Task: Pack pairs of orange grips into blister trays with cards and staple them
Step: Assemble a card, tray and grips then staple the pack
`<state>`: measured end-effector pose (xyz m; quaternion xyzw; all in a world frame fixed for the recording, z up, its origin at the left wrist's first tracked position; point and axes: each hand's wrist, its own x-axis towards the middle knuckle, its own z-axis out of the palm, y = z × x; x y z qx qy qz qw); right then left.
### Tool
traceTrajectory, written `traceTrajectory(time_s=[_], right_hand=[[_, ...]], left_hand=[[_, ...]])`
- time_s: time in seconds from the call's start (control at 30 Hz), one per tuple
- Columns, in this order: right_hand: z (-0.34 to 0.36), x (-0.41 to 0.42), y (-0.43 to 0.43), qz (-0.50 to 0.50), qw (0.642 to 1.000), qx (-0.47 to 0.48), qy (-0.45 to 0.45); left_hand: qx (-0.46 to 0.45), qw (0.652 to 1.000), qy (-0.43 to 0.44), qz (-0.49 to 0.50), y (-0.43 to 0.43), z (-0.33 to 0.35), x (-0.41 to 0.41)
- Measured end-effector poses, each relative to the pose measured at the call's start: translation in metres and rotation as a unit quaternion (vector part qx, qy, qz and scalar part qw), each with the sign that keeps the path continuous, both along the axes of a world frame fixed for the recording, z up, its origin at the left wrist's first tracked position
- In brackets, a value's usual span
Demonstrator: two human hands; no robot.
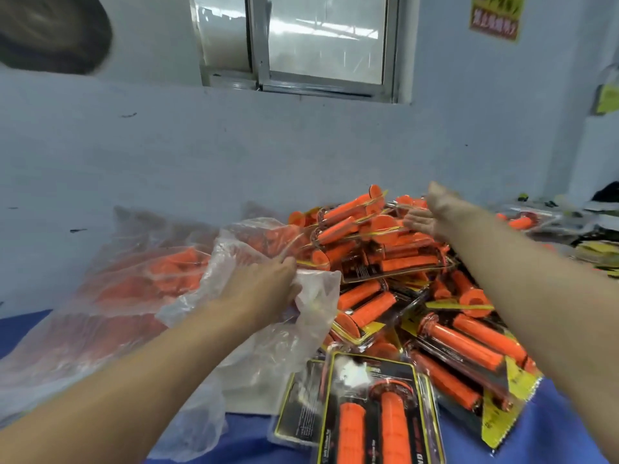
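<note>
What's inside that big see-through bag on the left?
Orange grips show through the clear bag, piled up together. The crinkled, cloudy plastic blurs them, so how many there are, and anything lying underneath them, cannot be seen.

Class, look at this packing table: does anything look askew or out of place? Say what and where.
The blister packs lie in a jumbled heap on the blue table, tilted and overlapping every way, not stacked. The left hand grips a crumpled clear plastic bag beside it; the right hand reaches open over the top.

A small factory packing room: heaped packed blister packs (402,296) on a blue-covered table (20,329), bare painted wall (134,145).
</note>
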<state>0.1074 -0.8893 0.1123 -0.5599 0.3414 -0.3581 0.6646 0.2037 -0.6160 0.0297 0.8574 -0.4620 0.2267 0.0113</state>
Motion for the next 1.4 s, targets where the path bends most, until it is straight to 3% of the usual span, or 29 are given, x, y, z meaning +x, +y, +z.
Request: traceTrajectory(time_s=[0.07, 0.13, 0.27, 0.4, 0.47, 0.6, 0.63, 0.77, 0.93, 1.13, 1.27, 1.4], right_hand=[[-0.016, 0.007, 0.029, 0.014, 0.998, -0.057, 0.012], [-0.029, 0.014, 0.066, 0.015, 0.982, -0.184, 0.025], [-0.045, 0.017, 0.142, 0.084, 0.903, -0.421, 0.011], [-0.043, 0.005, 0.172, 0.077, 0.894, -0.441, 0.013], [-0.045, -0.004, 0.188, 0.061, 0.880, -0.470, 0.026], [-0.057, -0.016, 0.236, -0.039, 0.769, -0.637, 0.038], [-0.059, -0.018, 0.249, -0.035, 0.755, -0.654, 0.028], [-0.079, -0.024, 0.318, 0.123, 0.720, -0.682, 0.039], [-0.102, -0.025, 0.444, 0.268, 0.637, -0.722, 0.036], [-0.112, -0.035, 0.584, 0.361, 0.583, -0.728, 0.003], [-0.126, -0.050, 0.654, 0.423, 0.556, -0.715, 0.006], [-0.145, -0.065, 0.702, 0.492, 0.529, -0.691, 0.032]], left_hand=[[-0.018, 0.999, -0.045, -0.002, -0.001, 0.015, -0.007], [-0.034, 0.996, -0.086, -0.009, -0.004, 0.035, -0.012], [-0.044, 0.994, -0.099, -0.024, -0.005, 0.072, -0.022], [-0.064, 0.995, -0.056, -0.049, 0.019, 0.078, -0.025], [-0.049, 0.999, -0.017, -0.009, 0.041, 0.072, -0.025], [-0.003, 0.995, 0.040, 0.095, 0.100, 0.054, -0.028], [-0.006, 0.994, 0.046, 0.102, 0.117, 0.050, -0.031], [0.059, 0.982, 0.062, 0.168, 0.209, 0.044, -0.046], [0.158, 0.909, 0.113, 0.369, 0.373, 0.027, -0.060], [0.115, 0.842, 0.169, 0.500, 0.544, 0.010, -0.098], [0.055, 0.805, 0.217, 0.550, 0.608, -0.014, -0.115], [0.020, 0.800, 0.204, 0.564, 0.628, -0.038, -0.122]])
